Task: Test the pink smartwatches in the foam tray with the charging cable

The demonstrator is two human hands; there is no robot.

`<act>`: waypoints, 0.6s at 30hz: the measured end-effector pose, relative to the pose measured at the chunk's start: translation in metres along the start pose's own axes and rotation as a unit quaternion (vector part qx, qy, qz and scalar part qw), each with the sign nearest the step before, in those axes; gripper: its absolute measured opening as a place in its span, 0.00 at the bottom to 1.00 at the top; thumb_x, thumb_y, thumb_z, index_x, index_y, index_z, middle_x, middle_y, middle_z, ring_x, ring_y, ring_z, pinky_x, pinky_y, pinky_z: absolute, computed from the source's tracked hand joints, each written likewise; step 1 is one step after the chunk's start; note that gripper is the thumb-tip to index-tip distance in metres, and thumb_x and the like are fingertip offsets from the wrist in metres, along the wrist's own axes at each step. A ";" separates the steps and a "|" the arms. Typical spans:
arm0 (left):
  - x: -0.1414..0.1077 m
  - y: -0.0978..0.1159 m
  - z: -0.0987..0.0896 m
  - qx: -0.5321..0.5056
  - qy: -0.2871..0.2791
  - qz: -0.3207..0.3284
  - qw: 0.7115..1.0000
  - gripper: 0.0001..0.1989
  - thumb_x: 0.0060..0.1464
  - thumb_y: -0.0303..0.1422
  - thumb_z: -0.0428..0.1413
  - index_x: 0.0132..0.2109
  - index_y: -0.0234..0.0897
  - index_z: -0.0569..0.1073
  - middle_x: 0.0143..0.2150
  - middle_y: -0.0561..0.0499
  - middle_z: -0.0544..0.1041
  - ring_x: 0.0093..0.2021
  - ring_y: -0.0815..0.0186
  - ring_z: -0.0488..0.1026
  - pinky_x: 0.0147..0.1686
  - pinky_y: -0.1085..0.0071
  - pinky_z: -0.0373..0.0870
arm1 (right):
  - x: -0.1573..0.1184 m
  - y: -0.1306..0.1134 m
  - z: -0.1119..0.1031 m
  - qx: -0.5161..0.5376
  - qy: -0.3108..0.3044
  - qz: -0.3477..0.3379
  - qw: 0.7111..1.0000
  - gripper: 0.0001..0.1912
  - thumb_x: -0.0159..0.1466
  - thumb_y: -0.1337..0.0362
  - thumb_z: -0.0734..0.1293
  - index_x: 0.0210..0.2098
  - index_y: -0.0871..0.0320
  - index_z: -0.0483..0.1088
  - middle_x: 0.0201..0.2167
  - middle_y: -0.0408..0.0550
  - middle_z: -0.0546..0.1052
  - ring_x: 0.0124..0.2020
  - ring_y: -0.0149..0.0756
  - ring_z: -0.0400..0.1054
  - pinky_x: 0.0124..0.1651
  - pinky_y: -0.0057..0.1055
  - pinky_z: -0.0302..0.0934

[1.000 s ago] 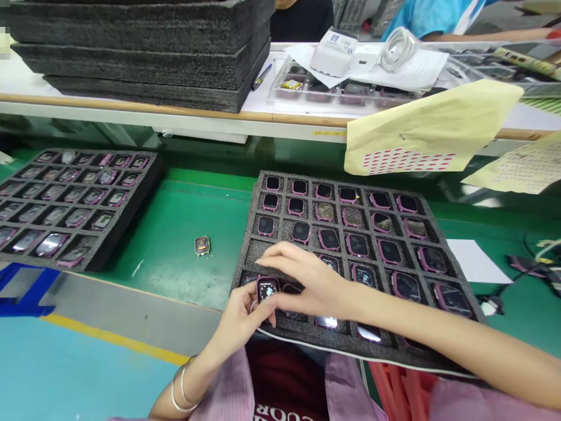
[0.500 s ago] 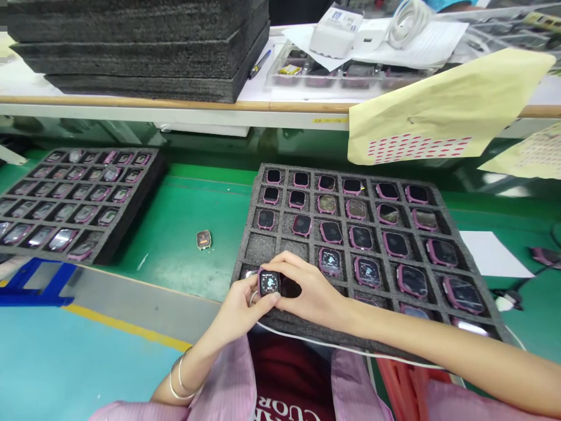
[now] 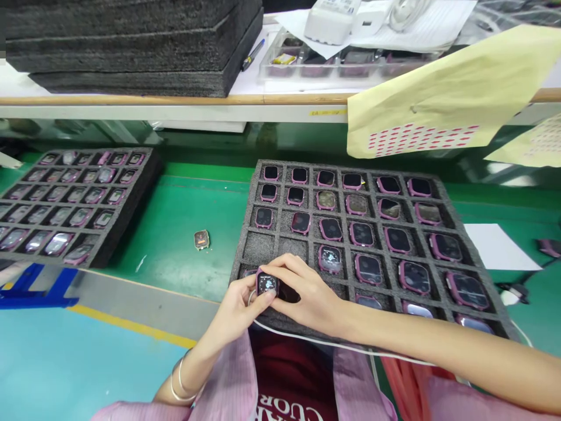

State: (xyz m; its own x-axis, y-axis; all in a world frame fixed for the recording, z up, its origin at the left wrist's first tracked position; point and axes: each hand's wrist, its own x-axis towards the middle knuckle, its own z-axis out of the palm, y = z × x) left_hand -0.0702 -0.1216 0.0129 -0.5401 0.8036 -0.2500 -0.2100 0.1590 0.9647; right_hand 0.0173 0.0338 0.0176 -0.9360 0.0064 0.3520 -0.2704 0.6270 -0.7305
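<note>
watch (image 3: pixel 265 283) grasped by left hand (image 3: pixel 236 305) and right hand (image 3: pixel 316 297); its back is hidden.

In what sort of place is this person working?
Probably a smartwatch assembly or repair workshop: trays hold rows of watches on a green bench, and a foam stack stands on the shelf.

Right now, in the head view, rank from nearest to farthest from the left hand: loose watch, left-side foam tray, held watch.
1. Held watch: in the left hand.
2. Loose watch: forward-left, on the green tabletop.
3. Left-side foam tray: farther left.
</note>
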 end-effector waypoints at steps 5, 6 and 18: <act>0.000 -0.002 0.000 0.001 -0.005 0.005 1.000 0.14 0.55 0.40 0.58 0.39 0.31 0.74 0.33 0.50 0.72 0.34 0.66 0.65 0.35 0.73 0.62 | -0.001 0.001 0.001 0.007 0.009 -0.001 1.000 0.20 0.63 0.67 0.68 0.55 0.59 0.66 0.42 0.54 0.71 0.44 0.44 0.68 0.49 0.44 0.67; 0.000 -0.002 0.000 0.000 -0.008 0.005 1.000 0.14 0.55 0.39 0.57 0.40 0.31 0.74 0.34 0.50 0.72 0.35 0.66 0.65 0.36 0.73 0.62 | -0.001 0.000 0.001 0.009 0.009 0.000 1.000 0.20 0.63 0.67 0.68 0.55 0.59 0.66 0.42 0.54 0.71 0.44 0.44 0.68 0.49 0.44 0.67; 0.000 0.001 0.001 0.013 -0.008 0.000 1.000 0.16 0.57 0.40 0.56 0.43 0.30 0.75 0.34 0.48 0.73 0.35 0.65 0.66 0.37 0.72 0.63 | 0.000 0.000 0.001 -0.002 0.003 0.016 1.000 0.21 0.62 0.67 0.68 0.54 0.62 0.66 0.42 0.56 0.71 0.44 0.45 0.68 0.48 0.45 0.66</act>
State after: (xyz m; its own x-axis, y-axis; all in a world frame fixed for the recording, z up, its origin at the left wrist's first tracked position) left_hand -0.0697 -0.1210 0.0144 -0.5273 0.8127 -0.2479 -0.1886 0.1725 0.9668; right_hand 0.0169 0.0333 0.0169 -0.9428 0.0301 0.3321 -0.2400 0.6300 -0.7386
